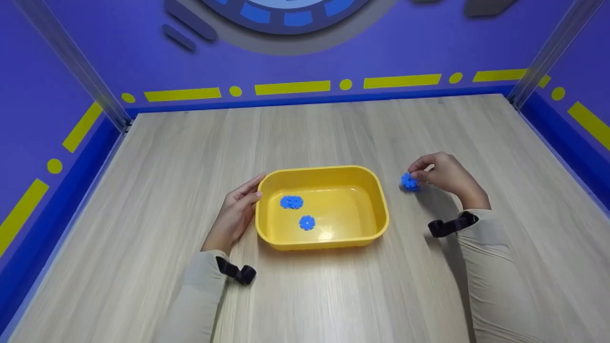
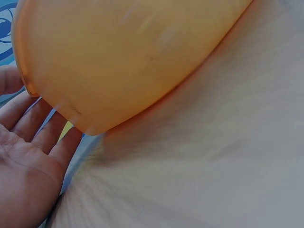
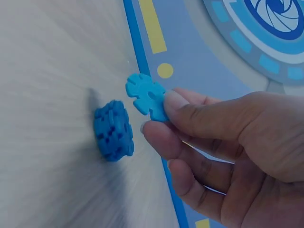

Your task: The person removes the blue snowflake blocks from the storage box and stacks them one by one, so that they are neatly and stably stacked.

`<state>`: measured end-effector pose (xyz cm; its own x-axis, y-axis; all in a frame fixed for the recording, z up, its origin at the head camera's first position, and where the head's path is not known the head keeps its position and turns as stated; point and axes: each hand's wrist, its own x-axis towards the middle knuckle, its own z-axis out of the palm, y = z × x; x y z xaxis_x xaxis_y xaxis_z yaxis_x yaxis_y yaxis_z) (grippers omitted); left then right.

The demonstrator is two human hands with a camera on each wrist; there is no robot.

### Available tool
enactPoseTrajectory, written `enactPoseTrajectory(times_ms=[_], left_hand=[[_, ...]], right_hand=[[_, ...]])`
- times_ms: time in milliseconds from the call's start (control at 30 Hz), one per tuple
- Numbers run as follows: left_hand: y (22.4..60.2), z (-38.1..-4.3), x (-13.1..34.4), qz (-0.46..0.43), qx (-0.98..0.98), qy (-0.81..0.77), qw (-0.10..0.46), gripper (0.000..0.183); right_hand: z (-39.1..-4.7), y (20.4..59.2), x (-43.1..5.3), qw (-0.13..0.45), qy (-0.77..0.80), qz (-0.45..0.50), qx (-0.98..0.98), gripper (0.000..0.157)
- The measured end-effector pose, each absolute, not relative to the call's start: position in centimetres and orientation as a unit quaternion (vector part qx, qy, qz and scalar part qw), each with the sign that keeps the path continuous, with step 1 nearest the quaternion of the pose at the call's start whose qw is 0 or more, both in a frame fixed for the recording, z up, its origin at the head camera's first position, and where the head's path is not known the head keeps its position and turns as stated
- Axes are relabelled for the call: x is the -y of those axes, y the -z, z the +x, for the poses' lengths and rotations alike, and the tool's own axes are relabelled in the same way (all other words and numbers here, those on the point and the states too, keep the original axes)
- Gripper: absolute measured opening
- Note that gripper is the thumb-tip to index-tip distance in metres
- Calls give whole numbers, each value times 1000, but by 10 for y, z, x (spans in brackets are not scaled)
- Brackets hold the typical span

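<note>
My right hand pinches a blue notched plastic disc, flower-shaped with a small centre hole, between thumb and fingertips. Close beside that disc, a stack of similar blue discs stands on the table; from the head it is mostly hidden behind the held one. At the left end of a yellow plastic tub, my left hand grips the wall, thumb at the rim and fingers along the outside. Inside the tub lie two overlapping blue discs and a single blue disc nearer the front.
The pale wood-grain table carries the tub near its middle, with the stack to the tub's right. Blue-purple panels with yellow markings enclose the back and both sides. Black wrist straps with camera mounts sit over both sleeves.
</note>
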<state>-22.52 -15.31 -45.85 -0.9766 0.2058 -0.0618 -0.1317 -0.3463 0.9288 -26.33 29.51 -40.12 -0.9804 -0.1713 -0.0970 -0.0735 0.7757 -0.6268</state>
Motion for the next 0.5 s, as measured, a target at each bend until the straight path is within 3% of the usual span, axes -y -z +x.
enactPoseTrajectory(times_ms=[500], left_hand=[[458,-224,153,31,-565,-819,100,52]], right_hand=[[-266,409,-301,89,326,-25,-941,19]])
